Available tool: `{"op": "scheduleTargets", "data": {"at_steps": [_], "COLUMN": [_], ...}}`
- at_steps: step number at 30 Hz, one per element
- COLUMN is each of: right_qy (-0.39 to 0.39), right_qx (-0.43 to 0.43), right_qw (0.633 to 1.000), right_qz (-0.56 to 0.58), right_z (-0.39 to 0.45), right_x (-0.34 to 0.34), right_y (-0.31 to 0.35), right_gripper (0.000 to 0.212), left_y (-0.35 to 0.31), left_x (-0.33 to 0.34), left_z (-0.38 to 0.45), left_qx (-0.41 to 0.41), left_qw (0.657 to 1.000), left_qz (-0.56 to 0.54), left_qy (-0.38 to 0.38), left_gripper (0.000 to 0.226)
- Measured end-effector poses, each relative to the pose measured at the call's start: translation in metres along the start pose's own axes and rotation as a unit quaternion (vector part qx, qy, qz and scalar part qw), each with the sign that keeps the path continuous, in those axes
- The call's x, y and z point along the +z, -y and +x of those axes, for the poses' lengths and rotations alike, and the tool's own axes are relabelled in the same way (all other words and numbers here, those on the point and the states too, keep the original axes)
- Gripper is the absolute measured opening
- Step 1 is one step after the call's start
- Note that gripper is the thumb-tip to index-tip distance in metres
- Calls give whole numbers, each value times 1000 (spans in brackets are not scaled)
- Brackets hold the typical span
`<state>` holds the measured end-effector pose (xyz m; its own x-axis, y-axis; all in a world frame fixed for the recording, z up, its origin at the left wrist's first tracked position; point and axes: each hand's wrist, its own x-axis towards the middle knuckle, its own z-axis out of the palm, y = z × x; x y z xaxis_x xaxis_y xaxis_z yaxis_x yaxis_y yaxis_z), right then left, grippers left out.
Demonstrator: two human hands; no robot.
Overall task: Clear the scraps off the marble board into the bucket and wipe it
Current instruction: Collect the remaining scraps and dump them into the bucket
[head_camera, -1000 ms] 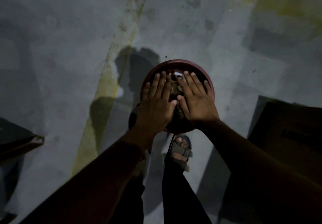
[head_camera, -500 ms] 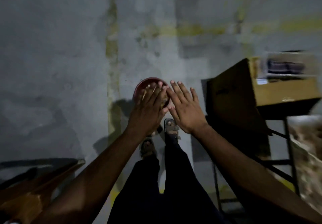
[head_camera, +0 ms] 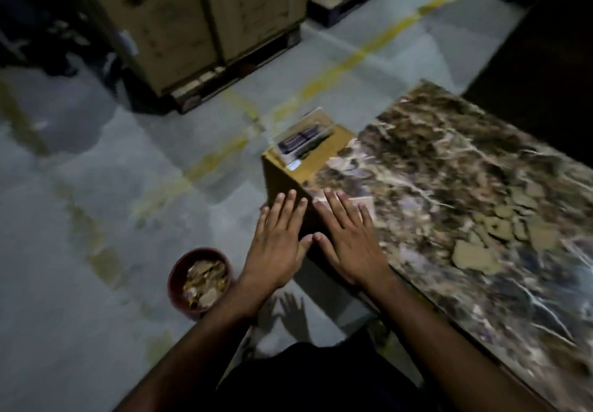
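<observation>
The brown veined marble board (head_camera: pixel 449 168) fills the right side, blurred by motion. Several flat tan scraps (head_camera: pixel 475 256) lie on its right part. A dark red bucket (head_camera: pixel 175 278) stands on the floor at lower left with scraps inside. My left hand (head_camera: pixel 277 245) hovers palm down with straight fingers, above the floor beside the board's near left corner and to the right of the bucket. My right hand (head_camera: pixel 349 241) is also flat and empty, over that corner of the board. The two thumbs nearly touch. Neither hand holds anything.
A cardboard box (head_camera: pixel 282 174) with a clear packet (head_camera: pixel 305 137) on top stands against the board's far left end. Large cartons on a pallet (head_camera: pixel 199 23) stand at the back. The grey floor (head_camera: pixel 96 193) has yellow lines.
Both hands have lifted away from the bucket and swung right toward the marble board. The view turned from the floor to the board, and the bucket now sits at lower left.
</observation>
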<state>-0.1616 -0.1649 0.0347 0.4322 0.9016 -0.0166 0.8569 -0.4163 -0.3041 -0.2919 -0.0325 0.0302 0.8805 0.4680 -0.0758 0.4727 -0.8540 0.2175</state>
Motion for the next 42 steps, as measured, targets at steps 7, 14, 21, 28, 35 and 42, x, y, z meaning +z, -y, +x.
{"op": "scheduleTargets", "data": {"at_steps": [7, 14, 21, 28, 35, 42], "right_qy": [-60, 4, -68, -170, -188, -34], "right_qx": [164, 402, 513, 518, 523, 490], "right_qw": [984, 907, 821, 777, 819, 869], "right_qz": [38, 122, 241, 314, 146, 63], "right_z": [-68, -159, -163, -105, -114, -93], "right_x": [-35, -29, 2, -20, -61, -44], "right_y": [-156, -255, -272, -291, -382, -410], "right_gripper": [62, 93, 73, 40, 39, 49], "left_y": [-158, -254, -283, -298, -285, -308], "left_x": [30, 82, 121, 123, 115, 118], "left_z": [100, 137, 147, 211, 256, 240], "left_qx": [146, 204, 233, 200, 169, 44], "left_qw": [989, 956, 945, 958, 941, 892], "left_qz": [-8, -5, 16, -40, -114, -315], "left_qy": [33, 209, 230, 201, 269, 321], "left_gripper": [78, 87, 36, 20, 57, 74]}}
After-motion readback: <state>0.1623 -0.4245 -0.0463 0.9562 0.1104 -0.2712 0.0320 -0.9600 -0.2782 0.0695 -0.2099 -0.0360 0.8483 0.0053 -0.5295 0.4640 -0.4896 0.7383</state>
